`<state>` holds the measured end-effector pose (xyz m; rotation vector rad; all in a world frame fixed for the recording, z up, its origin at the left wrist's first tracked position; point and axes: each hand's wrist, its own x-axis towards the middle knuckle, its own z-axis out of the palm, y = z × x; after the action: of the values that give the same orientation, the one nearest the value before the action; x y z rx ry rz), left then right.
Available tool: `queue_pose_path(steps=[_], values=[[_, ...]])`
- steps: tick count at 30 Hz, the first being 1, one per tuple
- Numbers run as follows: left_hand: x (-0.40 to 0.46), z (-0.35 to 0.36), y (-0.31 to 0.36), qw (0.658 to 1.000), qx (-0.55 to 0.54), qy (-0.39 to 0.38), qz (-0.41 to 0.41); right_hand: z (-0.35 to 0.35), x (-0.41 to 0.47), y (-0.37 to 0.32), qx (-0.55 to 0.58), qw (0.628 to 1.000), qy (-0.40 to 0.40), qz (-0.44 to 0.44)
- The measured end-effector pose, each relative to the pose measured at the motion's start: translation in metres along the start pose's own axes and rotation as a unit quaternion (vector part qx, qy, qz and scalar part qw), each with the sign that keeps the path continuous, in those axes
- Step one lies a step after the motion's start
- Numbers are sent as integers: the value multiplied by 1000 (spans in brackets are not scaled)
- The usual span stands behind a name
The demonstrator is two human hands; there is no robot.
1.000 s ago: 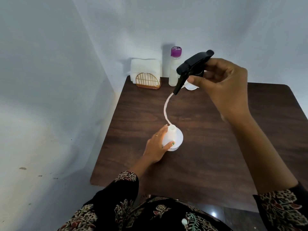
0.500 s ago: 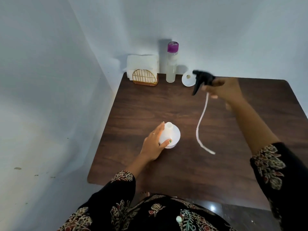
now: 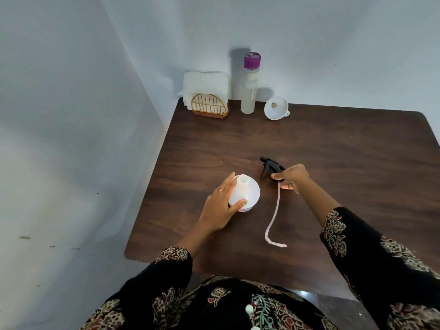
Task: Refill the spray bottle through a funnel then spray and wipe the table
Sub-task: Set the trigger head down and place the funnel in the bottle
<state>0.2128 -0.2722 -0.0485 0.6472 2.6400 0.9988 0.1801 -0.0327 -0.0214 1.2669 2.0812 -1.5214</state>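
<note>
Moved: black spray head (image 3: 271,166) lowered from mid-air to table (image 3: 333,163), beside bottle.
Right hand (image 3: 291,177): fingers pinching spray head; dip tube (image 3: 273,217) trailing toward the person.
Left hand (image 3: 222,206): wrapped round white spray bottle (image 3: 246,192), one, upright, neck uncapped.
Rear edge: one funnel (image 3: 276,108), one purple-capped refill bottle (image 3: 249,89), one napkin holder (image 3: 209,107).

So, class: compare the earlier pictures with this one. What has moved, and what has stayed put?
The right hand has carried the black sprayer head, pulled out of the bottle, down to the table, its tube trailing on the wood. The left hand still grips the white bottle. Funnel, purple-capped bottle and napkin holder are unmoved.
</note>
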Motion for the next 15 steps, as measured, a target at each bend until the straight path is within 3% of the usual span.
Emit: queue_pose_path(steps=[7, 11, 15], values=[[-19, -6, -12, 997, -5, 63, 35, 6, -3, 7, -67, 998, 5, -6], [-9, -19, -30, 982, -27, 186, -20, -8, 7, -5, -50, 995, 78, -35], [43, -36, -25, 973, -43, 221, -42, -23, 27, -31, 10, 988, 141, -69]])
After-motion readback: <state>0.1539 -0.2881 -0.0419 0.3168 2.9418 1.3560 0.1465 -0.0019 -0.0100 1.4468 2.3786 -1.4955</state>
